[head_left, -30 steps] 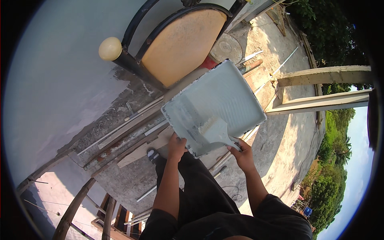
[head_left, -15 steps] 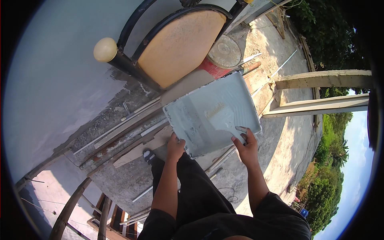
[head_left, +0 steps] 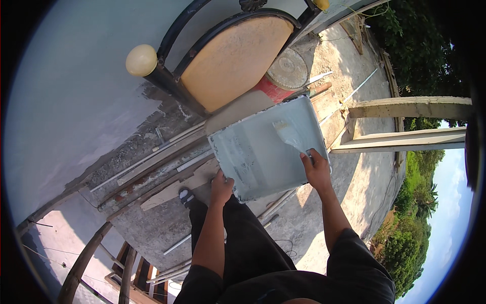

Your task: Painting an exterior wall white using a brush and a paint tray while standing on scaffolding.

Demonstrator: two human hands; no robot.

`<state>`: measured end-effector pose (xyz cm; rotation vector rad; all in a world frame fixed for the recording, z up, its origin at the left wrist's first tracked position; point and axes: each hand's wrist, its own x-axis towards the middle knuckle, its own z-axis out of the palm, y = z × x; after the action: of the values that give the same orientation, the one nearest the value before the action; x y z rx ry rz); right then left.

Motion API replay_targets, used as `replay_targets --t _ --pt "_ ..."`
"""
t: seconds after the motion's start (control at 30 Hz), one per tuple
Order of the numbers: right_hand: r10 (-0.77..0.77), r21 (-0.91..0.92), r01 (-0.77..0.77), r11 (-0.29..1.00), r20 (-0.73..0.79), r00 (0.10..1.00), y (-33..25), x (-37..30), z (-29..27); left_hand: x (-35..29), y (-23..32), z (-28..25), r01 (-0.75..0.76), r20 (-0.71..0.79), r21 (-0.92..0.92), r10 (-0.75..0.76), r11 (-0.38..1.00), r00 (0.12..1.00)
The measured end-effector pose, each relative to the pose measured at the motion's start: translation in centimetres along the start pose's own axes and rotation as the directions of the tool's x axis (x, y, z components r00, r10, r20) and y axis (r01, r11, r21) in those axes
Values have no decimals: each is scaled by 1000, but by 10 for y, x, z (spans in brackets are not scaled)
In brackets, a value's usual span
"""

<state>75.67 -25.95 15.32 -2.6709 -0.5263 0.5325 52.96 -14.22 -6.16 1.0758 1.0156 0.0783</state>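
A paint tray (head_left: 242,154) coated in pale blue-grey paint is held out in front of my body. My left hand (head_left: 221,188) grips its near left edge, fingers curled round the rim. A paintbrush (head_left: 290,136), smeared with the same paint, is pinched by its handle in my right hand (head_left: 317,169). Its bristles point toward the far side and lie over the tray's inside, close to or touching the paint; I cannot tell which. The right wrist is over the tray's near right edge.
Beyond the tray stands a chair (head_left: 235,61) with a tan back and dark frame, beside a painted wall (head_left: 76,101). A red bucket (head_left: 287,71) is behind the tray. Pipes and boards (head_left: 152,167) lie on the concrete floor at the left; a wooden frame (head_left: 405,109) stands right.
My right hand has lifted the paintbrush and shifted it slightly up over the tray, turning its bristles toward the far side. My left hand keeps its hold on the tray.
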Motion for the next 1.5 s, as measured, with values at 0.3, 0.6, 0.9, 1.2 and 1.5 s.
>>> replay_targets --t 0.3,0.6,0.9,1.2,1.5 --pt "-196 -102 201 974 56 979 -19 -12 -13 -3 5 0 137 58 51 -140 989 988" --pt "-276 21 277 961 175 945 -32 -23 -13 7 -15 -12 -5 67 229 -10 973 998" --pt "-238 -55 252 966 186 953 -37 -24 -2 2 -3 -12 -19 53 235 7 972 999" --pt "-140 -148 174 973 215 967 -28 -18 8 -4 20 -10 -34 55 344 16 939 998" --pt "-185 -41 196 980 181 966 -40 -34 4 -1 25 -12 -14 65 365 -10 931 998"
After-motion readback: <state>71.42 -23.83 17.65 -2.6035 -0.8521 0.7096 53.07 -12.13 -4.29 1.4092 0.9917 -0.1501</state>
